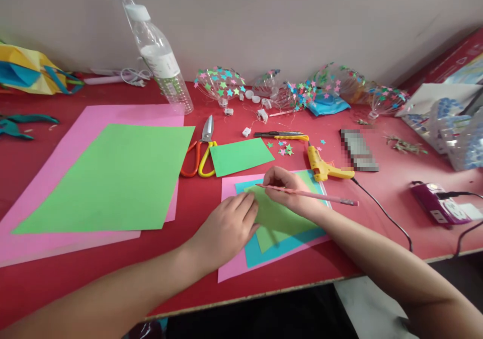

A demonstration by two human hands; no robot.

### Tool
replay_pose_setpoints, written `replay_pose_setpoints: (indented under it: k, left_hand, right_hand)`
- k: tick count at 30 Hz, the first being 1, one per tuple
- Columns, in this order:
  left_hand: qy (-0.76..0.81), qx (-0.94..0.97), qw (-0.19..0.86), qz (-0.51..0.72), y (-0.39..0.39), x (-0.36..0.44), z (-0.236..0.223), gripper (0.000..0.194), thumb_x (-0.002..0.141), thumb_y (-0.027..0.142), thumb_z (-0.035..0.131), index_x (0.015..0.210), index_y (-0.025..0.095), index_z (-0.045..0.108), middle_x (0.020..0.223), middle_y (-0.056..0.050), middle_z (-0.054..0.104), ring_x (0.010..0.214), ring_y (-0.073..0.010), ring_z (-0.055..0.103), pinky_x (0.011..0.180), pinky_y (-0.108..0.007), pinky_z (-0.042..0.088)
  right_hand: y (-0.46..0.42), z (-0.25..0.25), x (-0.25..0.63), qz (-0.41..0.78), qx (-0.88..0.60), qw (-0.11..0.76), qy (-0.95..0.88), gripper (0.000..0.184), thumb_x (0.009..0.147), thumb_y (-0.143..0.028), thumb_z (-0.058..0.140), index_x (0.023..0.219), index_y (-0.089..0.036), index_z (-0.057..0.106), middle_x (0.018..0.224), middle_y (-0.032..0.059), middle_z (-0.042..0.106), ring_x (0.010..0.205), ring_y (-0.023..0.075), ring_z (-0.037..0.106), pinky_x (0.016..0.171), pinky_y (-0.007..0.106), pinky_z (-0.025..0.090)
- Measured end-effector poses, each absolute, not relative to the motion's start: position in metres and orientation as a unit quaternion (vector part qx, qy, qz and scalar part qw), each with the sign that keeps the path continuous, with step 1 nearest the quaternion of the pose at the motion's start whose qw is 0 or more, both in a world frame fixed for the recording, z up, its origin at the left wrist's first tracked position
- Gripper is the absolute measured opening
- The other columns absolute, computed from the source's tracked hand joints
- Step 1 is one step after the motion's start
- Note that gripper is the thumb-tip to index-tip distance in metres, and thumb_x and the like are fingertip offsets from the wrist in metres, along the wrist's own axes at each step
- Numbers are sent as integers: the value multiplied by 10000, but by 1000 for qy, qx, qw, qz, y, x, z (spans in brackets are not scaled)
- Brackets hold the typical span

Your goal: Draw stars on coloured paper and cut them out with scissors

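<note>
In the head view my right hand is closed round a pink pencil, its tip low over the upper left of a light green sheet. Flat on the left side of that sheet rests my left hand, fingers stretched out and close to the pencil tip. Under the green sheet lie a blue sheet and a pink sheet, slightly fanned. Just beyond my hands are a darker green card and red-and-yellow-handled scissors. Any mark on the paper is too small to tell.
Large green and pink sheets cover the table's left. Behind stand plastic bottles and star-covered clear ornaments. A utility knife, a corded yellow glue gun and a purple power box lie rightward.
</note>
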State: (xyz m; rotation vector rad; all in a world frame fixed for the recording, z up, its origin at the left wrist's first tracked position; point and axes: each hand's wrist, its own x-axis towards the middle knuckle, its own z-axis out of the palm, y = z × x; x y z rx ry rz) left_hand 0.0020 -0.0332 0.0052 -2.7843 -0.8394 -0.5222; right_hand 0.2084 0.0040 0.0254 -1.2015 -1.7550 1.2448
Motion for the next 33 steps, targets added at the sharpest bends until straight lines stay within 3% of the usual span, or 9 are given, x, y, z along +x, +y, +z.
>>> replay_pose_setpoints:
  k: [4, 9, 12, 19, 25, 33]
  left_hand:
    - [-280, -938, 93, -182, -38, 0, 2, 371, 948, 282, 563, 1155, -14, 651, 1208, -235, 663, 1143, -351, 617, 927, -435, 550]
    - [-297, -937, 110, -149, -49, 1, 3, 330, 942, 231, 558, 1126, -20, 668, 1087, -206, 712, 1009, -334, 678, 896, -442, 564]
    - [-299, -935, 134, -137, -57, 3, 4, 319, 908, 159, 567, 1145, -30, 666, 1174, -238, 696, 1105, -353, 664, 946, -436, 552]
    - [-301, -937, 139, -106, -63, 5, 8, 343, 872, 98, 496, 1137, -21, 678, 1203, -246, 688, 1111, -367, 674, 934, -434, 562]
    - [-295, -938, 143, -114, -62, 4, 11, 375, 867, 48, 415, 1127, -21, 677, 1165, -240, 704, 1092, -351, 685, 938, -440, 556]
    - [-302, -935, 147, -111, -64, 7, 11, 386, 871, 38, 391, 1129, -25, 670, 1164, -253, 700, 1100, -357, 682, 946, -449, 544]
  right_hand:
    - [3, 20, 207, 465, -459, 309, -691, 135, 755, -131, 565, 871, -198, 551, 742, -45, 538, 641, 107, 465, 578, 229, 357]
    - [3, 14, 208, 460, -456, 326, -689, 97, 813, -164, 564, 783, -207, 482, 661, -54, 491, 578, 99, 422, 526, 230, 310]
    - [3, 15, 208, 444, -449, 330, -701, 148, 826, -172, 575, 747, -211, 456, 627, -58, 473, 546, 92, 400, 503, 233, 292]
    - [5, 21, 206, 436, -441, 299, -726, 83, 813, -123, 566, 846, -198, 552, 736, -23, 589, 617, 100, 482, 553, 228, 352]
    - [4, 21, 204, 435, -462, 298, -713, 101, 793, -151, 551, 737, -211, 493, 634, -34, 531, 552, 100, 435, 506, 236, 320]
    - [2, 17, 200, 401, -421, 290, -760, 112, 796, -111, 537, 763, -210, 494, 629, -45, 508, 528, 87, 407, 497, 229, 320]
